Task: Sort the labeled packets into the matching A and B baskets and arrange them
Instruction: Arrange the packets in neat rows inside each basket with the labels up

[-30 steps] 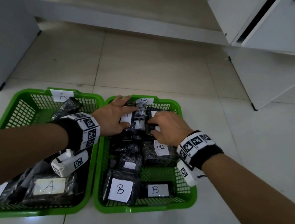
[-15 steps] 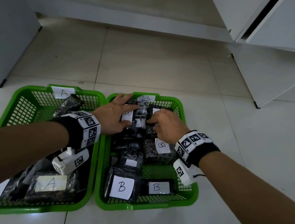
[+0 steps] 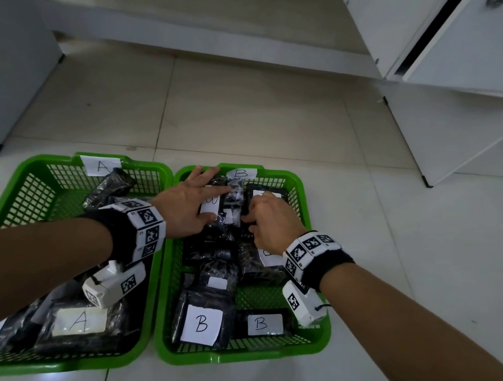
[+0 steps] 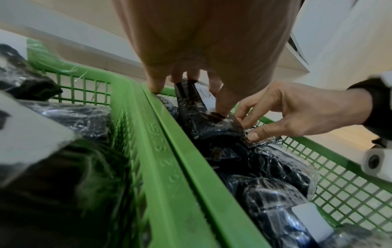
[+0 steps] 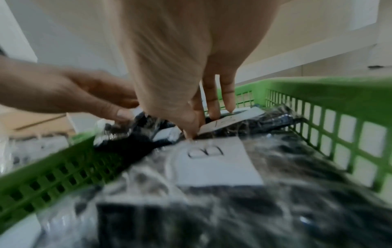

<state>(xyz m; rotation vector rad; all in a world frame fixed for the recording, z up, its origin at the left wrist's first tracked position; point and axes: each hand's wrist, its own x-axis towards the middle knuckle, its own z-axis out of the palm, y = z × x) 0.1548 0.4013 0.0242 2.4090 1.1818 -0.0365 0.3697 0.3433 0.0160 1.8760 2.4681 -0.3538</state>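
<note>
Two green baskets sit side by side on the floor: basket A [image 3: 6, 198] on the left and basket B [image 3: 236, 361] on the right. Both hold black plastic-wrapped packets with white letter labels. My two hands work at the far end of basket B. The left hand [image 3: 191, 206] lies with straight, spread fingers on a B packet [image 3: 210, 205], and its fingertips [image 4: 220, 110] press on the wrap. The right hand [image 3: 271, 222] has curled fingers. Its thumb and forefinger [image 4: 250, 135] pinch the wrap of a neighbouring B packet [image 5: 233, 120].
More B packets [image 3: 201, 324] fill the near end of basket B. A packets [image 3: 80, 321] lie in basket A. White cabinets [image 3: 488, 62] stand at the back right and a grey panel [image 3: 3, 58] at the left. Bare tile floor lies beyond the baskets.
Both hands have stayed at the far end of basket B and shifted only slightly. The right hand's fingers have curled in tighter on the packet's wrap.
</note>
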